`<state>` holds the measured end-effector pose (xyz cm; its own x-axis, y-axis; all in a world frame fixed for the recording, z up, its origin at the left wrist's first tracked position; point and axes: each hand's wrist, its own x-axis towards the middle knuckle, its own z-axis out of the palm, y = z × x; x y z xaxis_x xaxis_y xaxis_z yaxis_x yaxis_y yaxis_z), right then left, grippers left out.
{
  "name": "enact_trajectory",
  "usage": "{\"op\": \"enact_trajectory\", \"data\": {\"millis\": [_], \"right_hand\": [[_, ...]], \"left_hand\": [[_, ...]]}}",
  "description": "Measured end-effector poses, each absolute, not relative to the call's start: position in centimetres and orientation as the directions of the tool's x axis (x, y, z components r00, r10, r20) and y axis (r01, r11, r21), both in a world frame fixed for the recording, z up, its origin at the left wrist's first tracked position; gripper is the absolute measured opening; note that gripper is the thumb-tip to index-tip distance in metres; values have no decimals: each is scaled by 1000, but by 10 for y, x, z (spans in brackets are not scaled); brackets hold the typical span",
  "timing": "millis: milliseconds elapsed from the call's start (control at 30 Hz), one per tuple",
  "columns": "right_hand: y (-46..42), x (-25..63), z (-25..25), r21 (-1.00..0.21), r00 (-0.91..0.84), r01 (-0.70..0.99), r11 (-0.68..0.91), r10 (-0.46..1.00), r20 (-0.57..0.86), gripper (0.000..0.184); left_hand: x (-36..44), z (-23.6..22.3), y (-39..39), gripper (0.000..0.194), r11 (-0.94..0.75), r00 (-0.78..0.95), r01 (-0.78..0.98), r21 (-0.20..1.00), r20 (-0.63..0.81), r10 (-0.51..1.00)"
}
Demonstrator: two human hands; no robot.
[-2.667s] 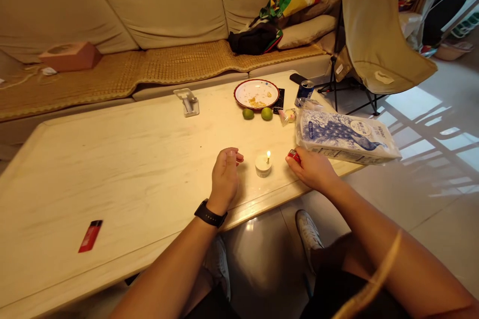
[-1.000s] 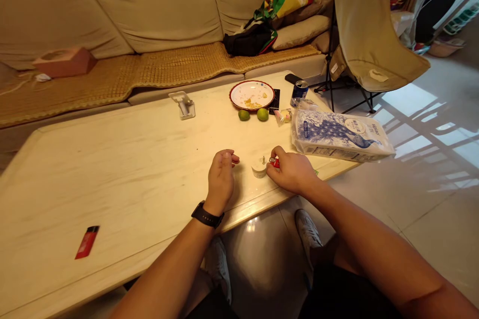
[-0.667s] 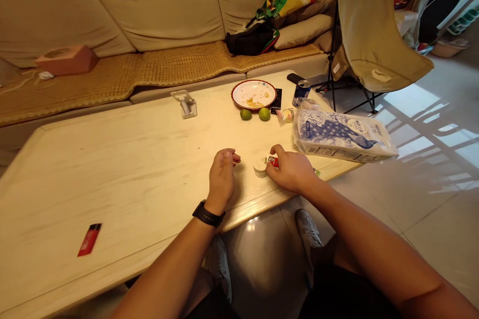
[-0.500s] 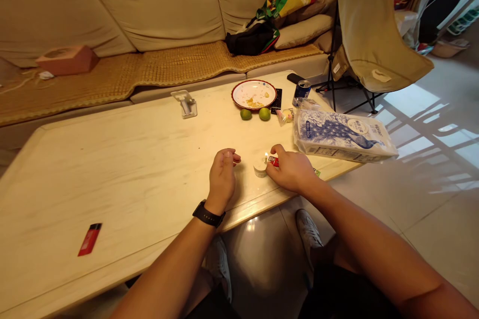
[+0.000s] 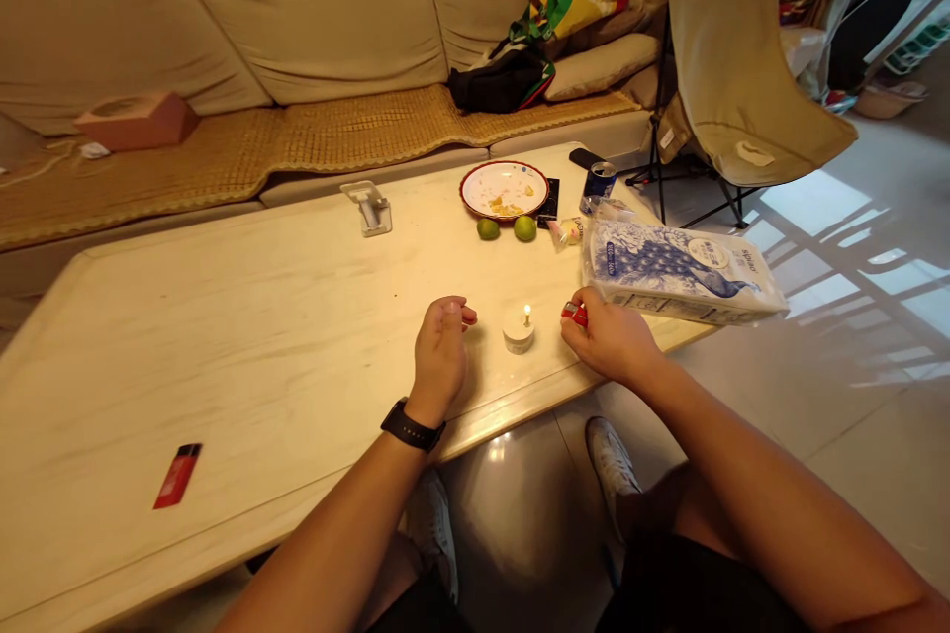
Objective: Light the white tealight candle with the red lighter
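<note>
A small white candle [image 5: 518, 330] stands on the pale table [image 5: 259, 316] near its front edge, with a small flame on its wick. My right hand [image 5: 609, 341] rests a short way to the candle's right, closed round a red lighter [image 5: 575, 314] whose metal top pokes out toward the candle. My left hand [image 5: 440, 356], with a black watch at the wrist, rests on the table just left of the candle; its fingers are curled loosely in with nothing seen in them.
A second red lighter [image 5: 177, 476] lies at the table's front left. Farther back are a plate [image 5: 506, 188], two limes [image 5: 507, 228], a can [image 5: 597, 184], a tissue pack [image 5: 679, 267] and a small stand [image 5: 367, 206]. A sofa [image 5: 259, 49] and a folding chair [image 5: 734, 49] stand behind.
The candle went out, my right hand brought the lighter to the wick and struck a flame. Now the candle burns again and that hand has drawn back to the right.
</note>
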<state>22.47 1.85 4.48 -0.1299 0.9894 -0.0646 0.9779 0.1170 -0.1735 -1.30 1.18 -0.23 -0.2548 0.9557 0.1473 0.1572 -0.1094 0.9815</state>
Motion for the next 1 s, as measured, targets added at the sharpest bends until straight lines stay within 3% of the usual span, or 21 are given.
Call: {"op": "enact_trajectory", "data": {"millis": [333, 1000], "right_hand": [[14, 245, 38, -182, -74, 982, 51, 990, -118, 45], [9, 241, 34, -167, -115, 982, 88, 980, -163, 48]], "left_hand": [[-10, -7, 13, 41, -112, -249, 157, 981, 149, 957], [-15, -12, 14, 40, -133, -226, 165, 977, 168, 960]]}}
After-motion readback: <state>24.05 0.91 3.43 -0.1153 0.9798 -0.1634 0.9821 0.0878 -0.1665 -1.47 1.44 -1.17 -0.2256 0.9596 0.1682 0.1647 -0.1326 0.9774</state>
